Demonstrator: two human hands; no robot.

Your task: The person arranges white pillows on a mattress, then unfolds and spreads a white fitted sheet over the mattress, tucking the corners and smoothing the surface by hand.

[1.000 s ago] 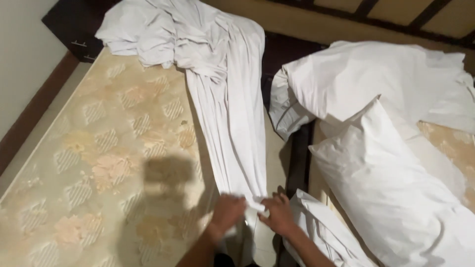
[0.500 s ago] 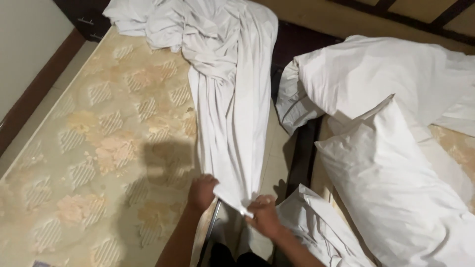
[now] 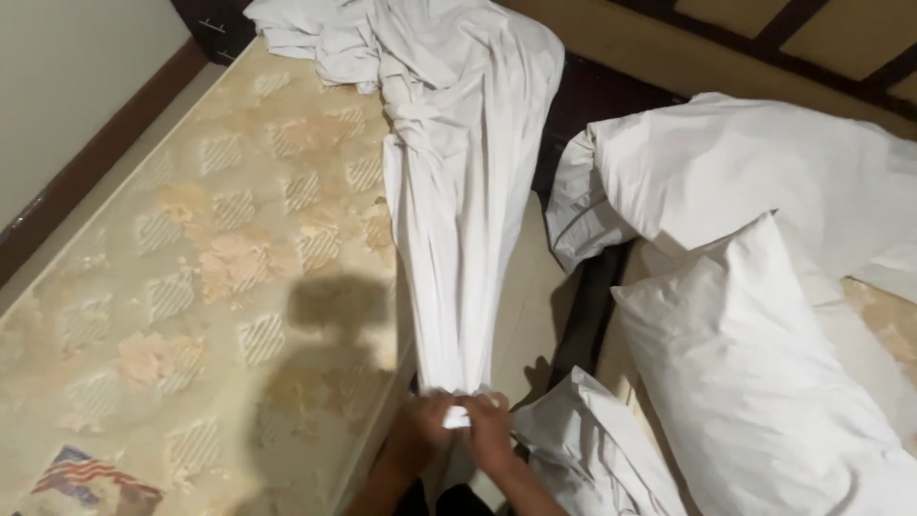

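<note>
1. Bare patterned mattress: the sheet's far end lies bunched on it.
2. White bed sheet: stretched along the mattress edge; judged light, limp and slippery, best gripped at the gathered end.
3. Left hand and right hand: fingers closed around that end.

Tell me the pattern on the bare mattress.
The mattress is beige with a faded peach floral print and hatched squares, seen in the head view.
</note>
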